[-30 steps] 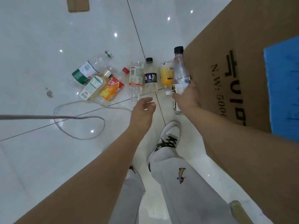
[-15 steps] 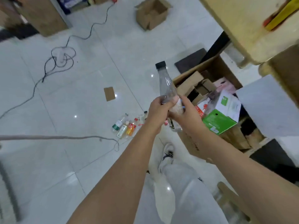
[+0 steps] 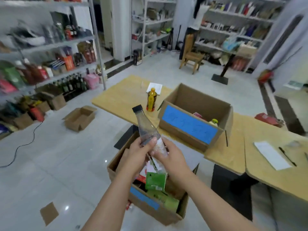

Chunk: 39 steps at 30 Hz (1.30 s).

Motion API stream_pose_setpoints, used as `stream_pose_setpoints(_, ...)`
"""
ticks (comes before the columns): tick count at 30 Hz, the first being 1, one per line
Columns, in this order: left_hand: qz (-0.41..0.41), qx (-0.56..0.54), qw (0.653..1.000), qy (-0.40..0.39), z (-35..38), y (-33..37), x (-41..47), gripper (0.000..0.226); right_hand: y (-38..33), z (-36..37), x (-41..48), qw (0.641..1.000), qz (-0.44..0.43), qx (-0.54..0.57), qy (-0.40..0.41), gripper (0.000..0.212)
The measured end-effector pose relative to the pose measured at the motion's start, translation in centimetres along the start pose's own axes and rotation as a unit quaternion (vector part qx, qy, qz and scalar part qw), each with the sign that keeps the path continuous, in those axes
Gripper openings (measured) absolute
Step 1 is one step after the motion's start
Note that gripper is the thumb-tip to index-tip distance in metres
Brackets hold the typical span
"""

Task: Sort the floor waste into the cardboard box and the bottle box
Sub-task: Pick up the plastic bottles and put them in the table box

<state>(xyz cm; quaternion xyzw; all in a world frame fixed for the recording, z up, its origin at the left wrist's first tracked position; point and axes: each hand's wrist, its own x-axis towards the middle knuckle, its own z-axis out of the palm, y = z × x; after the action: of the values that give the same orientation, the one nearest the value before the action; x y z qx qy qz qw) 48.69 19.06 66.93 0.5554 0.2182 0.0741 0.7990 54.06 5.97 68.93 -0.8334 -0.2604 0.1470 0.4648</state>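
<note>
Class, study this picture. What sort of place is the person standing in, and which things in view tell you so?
Probably a small shop or its stockroom: tall shelves crowded with packaged goods line the room, dark bottles stand in a row, and an open cardboard box sits on the floor.

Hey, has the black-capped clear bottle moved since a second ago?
Yes. The clear bottle was low beside the floor box; now the left hand and right hand hold it above that box's open top.
</note>
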Motion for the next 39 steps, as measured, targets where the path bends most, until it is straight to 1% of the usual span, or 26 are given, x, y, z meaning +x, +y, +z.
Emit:
stream_pose_setpoints(2,0.003,0.016,0.999,-0.03,3.0,0.4,2.0,0.069,1.1,-2.8,0.7,0.999,0.001,-0.002,0.04,0.03)
stream_pose_setpoints(4,0.002,0.022,0.998,-0.052,6.1,0.8,4.0,0.065,2.5,-5.7,1.7,0.998,-0.006,-0.002,0.068,0.026)
stream_pose_setpoints(6,-0.001,0.018,0.998,-0.054,9.3,1.0,6.1,0.068,4.3,-8.7,3.1,0.997,0.005,0.0,0.083,0.028)
stream_pose_setpoints(7,-0.007,0.02,0.998,-0.055,11.0,1.2,7.1,0.071,5.4,-10.2,4.0,0.996,0.015,0.0,0.085,0.035)
stream_pose_setpoints(8,-0.011,0.023,0.998,-0.054,12.7,1.4,8.3,0.07,6.4,-11.6,4.9,0.996,0.023,0.001,0.081,0.045)
stream_pose_setpoints(10,-0.015,0.022,0.999,-0.042,15.9,2.1,10.7,0.049,8.2,-14.2,6.6,0.998,0.022,-0.005,0.066,0.067)
stream_pose_setpoints(11,-0.02,0.013,0.999,-0.031,17.3,2.3,12.0,0.043,9.1,-15.6,7.4,0.998,0.007,-0.006,0.057,0.07)
stream_pose_setpoints(13,-0.019,0.009,0.999,-0.026,19.9,2.5,15.0,0.047,11.0,-18.2,9.1,0.999,-0.015,-0.006,0.05,0.067)
stream_pose_setpoints(15,-0.003,0.045,0.999,-0.013,21.9,2.0,17.8,0.051,13.3,-20.7,11.5,0.998,-0.003,-0.013,0.066,0.066)
stream_pose_setpoints(18,0.017,0.181,0.982,0.061,24.1,0.5,21.2,0.059,17.8,-23.9,16.2,0.992,0.031,-0.028,0.117,0.07)
stream_pose_setpoints(19,0.016,0.227,0.971,0.069,24.5,-0.1,22.1,0.063,19.2,-24.6,17.7,0.991,0.047,-0.036,0.118,0.072)
stream_pose_setpoints(21,-0.004,0.315,0.947,0.059,24.6,-1.6,23.5,0.07,21.6,-25.6,20.6,0.989,0.078,-0.064,0.106,0.073)
stream_pose_setpoints(23,-0.037,0.388,0.919,0.05,24.8,-2.8,24.5,0.073,23.4,-25.8,22.9,0.988,0.095,-0.085,0.089,0.076)
stream_pose_setpoints(27,-0.061,0.441,0.891,0.087,25.6,-3.9,26.2,0.082,25.3,-24.4,26.0,0.987,0.1,-0.12,0.038,0.081)
stream_pose_setpoints(29,-0.083,0.447,0.886,0.094,25.7,-4.0,26.7,0.086,25.7,-23.6,26.7,0.987,0.098,-0.123,0.018,0.078)
stream_pose_setpoints(32,-0.111,0.437,0.888,0.088,25.7,-3.8,26.8,0.086,26.6,-22.0,27.0,0.984,0.086,-0.154,-0.03,0.07)
stream_pose_setpoints(35,-0.115,0.442,0.885,0.09,25.5,-3.5,26.6,0.085,26.7,-20.8,26.6,0.976,0.08,-0.185,-0.081,0.062)
stream_pose_setpoints(39,-0.114,0.441,0.885,0.096,25.5,-3.6,26.4,0.085,26.3,-20.9,26.5,0.972,0.07,-0.203,-0.095,0.056)
